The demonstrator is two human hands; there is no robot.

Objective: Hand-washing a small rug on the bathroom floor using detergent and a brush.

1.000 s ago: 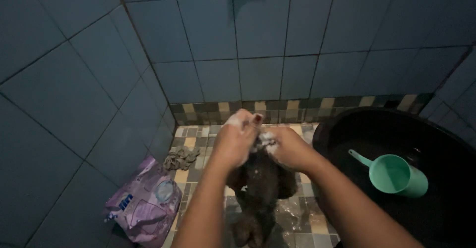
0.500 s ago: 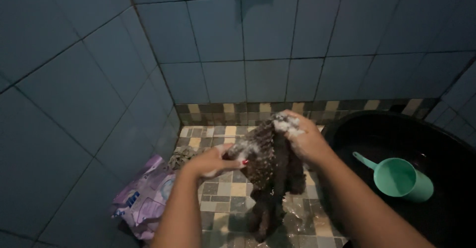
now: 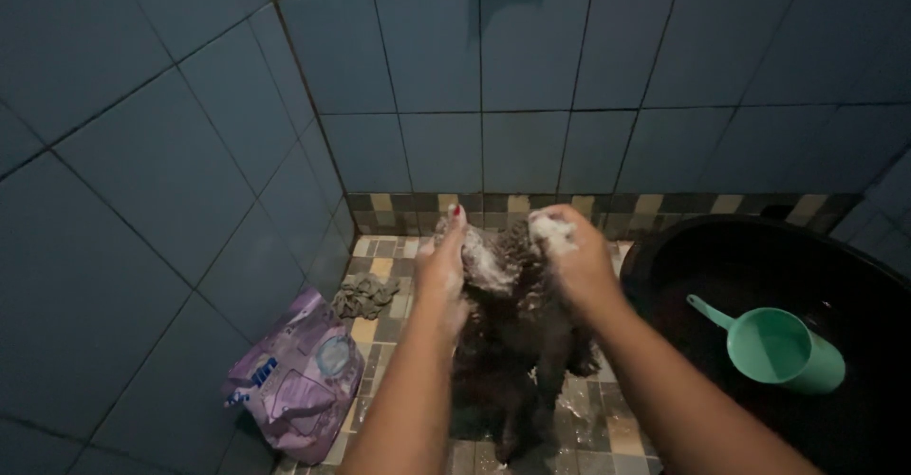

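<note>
Blue-tiled corner, frame centre: left hand and right hand clench soapy dark garment, likely limp, heavy, slippery; best bunched.

Wet, soapy knitted cloth

floor: small mosaic tiles, a mix of beige, grey and dark squares, wet and shiny down near the bottom of the view
purple bag: soft plastic pouch lying in the left corner, slumped right where the floor meets the blue wall
grey rag: crumpled little heap on the tiles just past the bag, close to the wall
black basin: big round tub sitting on the floor at the right, pretty dark inside
green scoop: handled dipper lying inside the basin, not on the tiles
</note>
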